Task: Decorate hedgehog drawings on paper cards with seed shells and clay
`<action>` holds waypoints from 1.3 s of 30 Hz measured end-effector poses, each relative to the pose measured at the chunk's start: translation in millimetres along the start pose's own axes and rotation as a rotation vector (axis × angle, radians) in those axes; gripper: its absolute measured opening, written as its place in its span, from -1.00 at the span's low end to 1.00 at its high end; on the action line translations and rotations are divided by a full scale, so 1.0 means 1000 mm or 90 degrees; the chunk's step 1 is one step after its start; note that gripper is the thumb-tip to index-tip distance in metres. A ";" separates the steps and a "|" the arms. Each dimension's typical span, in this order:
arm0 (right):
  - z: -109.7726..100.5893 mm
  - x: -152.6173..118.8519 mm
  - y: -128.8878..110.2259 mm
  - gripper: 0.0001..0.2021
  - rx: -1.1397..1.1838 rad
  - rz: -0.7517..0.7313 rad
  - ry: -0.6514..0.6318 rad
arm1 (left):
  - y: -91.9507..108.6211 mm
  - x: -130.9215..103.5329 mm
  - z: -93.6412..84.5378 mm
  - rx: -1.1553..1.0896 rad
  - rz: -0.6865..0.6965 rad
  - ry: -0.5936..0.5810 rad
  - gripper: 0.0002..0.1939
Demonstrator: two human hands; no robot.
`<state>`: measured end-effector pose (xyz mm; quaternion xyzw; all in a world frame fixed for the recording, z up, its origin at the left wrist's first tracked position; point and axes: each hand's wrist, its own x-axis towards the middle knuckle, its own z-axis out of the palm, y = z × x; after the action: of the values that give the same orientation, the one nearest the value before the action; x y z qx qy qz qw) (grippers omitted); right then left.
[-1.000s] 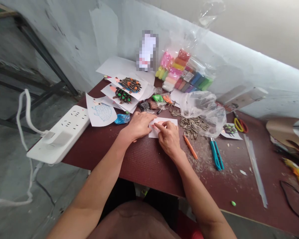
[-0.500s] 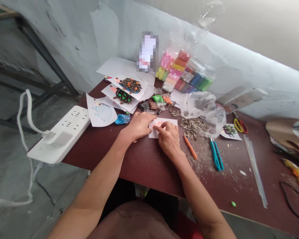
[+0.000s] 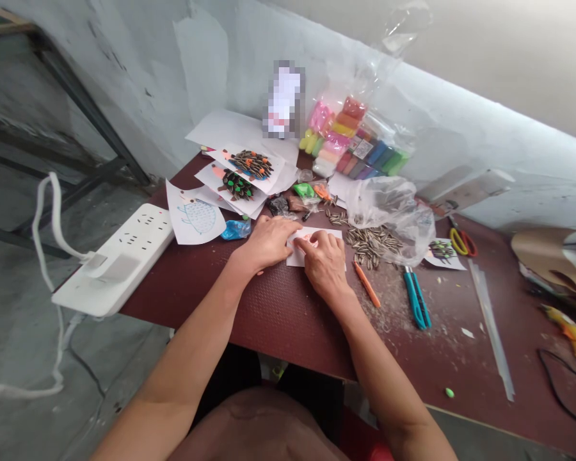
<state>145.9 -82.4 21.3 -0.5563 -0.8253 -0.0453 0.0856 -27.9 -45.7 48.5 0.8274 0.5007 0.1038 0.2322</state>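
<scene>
A small white paper (image 3: 296,258) lies on the dark red table, with an orange-pink shape (image 3: 310,237) on it, partly covered by my fingers. My left hand (image 3: 271,242) rests flat at the paper's left edge, fingers stretched out and holding nothing. Over the right part of the paper is my right hand (image 3: 326,264); its index finger reaches left and presses on the orange-pink shape while the other fingers are bent. Striped sunflower seeds (image 3: 372,243) are heaped just right of the paper. Below them lies an orange pen (image 3: 367,284).
Teal-handled scissors (image 3: 416,299), a clear plastic bag (image 3: 388,208) and colored clay packs (image 3: 355,144) lie around. Hedgehog pictures (image 3: 250,165) are stacked at the back left, near a blue clay packet (image 3: 236,230). A white power strip (image 3: 120,256) sits at the left edge, a yellow glue gun (image 3: 569,330) far right.
My right index fingertip has shifted slightly on the orange-pink shape, and more of the shape's upper part shows. My left hand stays in place.
</scene>
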 end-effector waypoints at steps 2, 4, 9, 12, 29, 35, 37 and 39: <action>0.000 0.000 0.000 -0.70 0.007 0.011 -0.008 | -0.001 0.000 0.001 -0.001 0.001 0.000 -0.53; -0.001 0.000 0.001 -0.69 0.018 0.032 -0.011 | -0.001 0.001 0.001 -0.002 0.003 -0.001 -0.53; 0.001 -0.005 0.004 -0.61 0.067 0.059 0.010 | -0.001 0.000 0.001 -0.001 0.001 -0.006 -0.49; 0.003 -0.007 0.002 -0.61 0.102 0.041 0.015 | 0.000 0.000 0.001 -0.003 -0.003 -0.002 -0.51; 0.013 -0.007 0.002 -0.69 0.179 0.053 0.067 | -0.002 0.001 0.004 -0.002 0.004 0.008 -0.51; 0.015 -0.005 0.004 -0.73 0.242 0.065 0.083 | -0.002 0.001 0.003 -0.006 0.009 0.009 -0.51; 0.016 -0.003 0.005 -0.76 0.259 0.081 0.087 | -0.002 0.001 0.003 -0.006 0.011 0.009 -0.52; 0.017 0.000 0.005 -0.79 0.255 0.098 0.073 | -0.001 0.001 0.003 -0.004 0.009 0.007 -0.53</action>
<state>148.6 -77.4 5.1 -0.5863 -0.7666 0.0946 0.2443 -27.4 -45.5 45.4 0.8298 0.4954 0.1114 0.2314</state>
